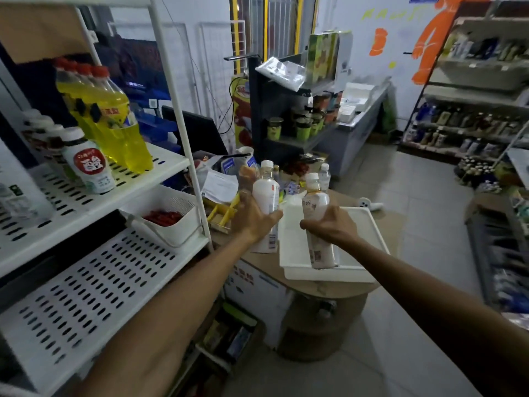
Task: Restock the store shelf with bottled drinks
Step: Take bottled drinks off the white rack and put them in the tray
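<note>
**Stock in hand: two milky bottles**

Shelf: left, part filled.
Left hand: wrapped round left bottle, mid-body, beside tray.
Right hand: wrapped round right bottle, mid-body, over tray.
Handling: likely full, heavyish, stiff plastic, smooth label; grip at waist, upright.

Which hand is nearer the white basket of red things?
Left. The left hand is just right of the white plastic basket; the right hand is farther, over the white tray.

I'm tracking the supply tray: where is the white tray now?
Head view, right of centre: the white tray sits on the brown table, right of the shelf rack, under the right hand, which grips a bottle over it.
</note>
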Motion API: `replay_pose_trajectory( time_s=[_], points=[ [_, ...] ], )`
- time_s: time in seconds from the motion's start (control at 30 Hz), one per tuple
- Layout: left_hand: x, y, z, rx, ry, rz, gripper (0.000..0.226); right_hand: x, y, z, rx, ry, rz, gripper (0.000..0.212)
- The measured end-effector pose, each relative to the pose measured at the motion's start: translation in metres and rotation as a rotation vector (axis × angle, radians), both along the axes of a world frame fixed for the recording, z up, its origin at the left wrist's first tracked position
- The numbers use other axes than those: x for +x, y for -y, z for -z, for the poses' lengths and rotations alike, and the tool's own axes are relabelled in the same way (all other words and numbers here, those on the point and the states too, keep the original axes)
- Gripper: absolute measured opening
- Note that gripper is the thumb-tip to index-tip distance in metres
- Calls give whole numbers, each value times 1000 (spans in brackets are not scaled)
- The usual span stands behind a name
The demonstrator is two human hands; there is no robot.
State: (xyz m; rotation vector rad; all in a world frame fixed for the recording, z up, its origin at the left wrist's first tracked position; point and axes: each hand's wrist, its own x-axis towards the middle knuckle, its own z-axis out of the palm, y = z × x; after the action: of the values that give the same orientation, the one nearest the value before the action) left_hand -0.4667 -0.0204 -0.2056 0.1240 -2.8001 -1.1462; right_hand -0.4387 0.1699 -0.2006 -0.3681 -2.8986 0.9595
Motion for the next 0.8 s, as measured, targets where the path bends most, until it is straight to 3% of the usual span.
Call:
replay_pose_trajectory(
  time_s=[0.1, 0.27, 0.37, 0.53, 0.63, 0.8],
  points=[
    [-9, -14, 16, -11, 82, 56, 92, -6, -13, 19, -27, 54, 24, 78],
    [-33, -27, 44, 10, 205, 90, 99, -17, -24, 40, -41, 144, 45, 66],
    [-55, -35, 61, 20, 266, 132, 88, -34, -29, 60, -73, 175, 87, 70],
    [-90, -49, 93, -102, 358, 188, 85, -63, -34, 81, -118, 195, 139, 57],
    [-107, -59, 112, -162, 400, 227, 89, -75, -38, 99, -122, 214, 163, 62],
    [-119, -84, 141, -33, 559, 227, 95, -85, -53, 126, -111, 277, 245, 81]
  ],
)
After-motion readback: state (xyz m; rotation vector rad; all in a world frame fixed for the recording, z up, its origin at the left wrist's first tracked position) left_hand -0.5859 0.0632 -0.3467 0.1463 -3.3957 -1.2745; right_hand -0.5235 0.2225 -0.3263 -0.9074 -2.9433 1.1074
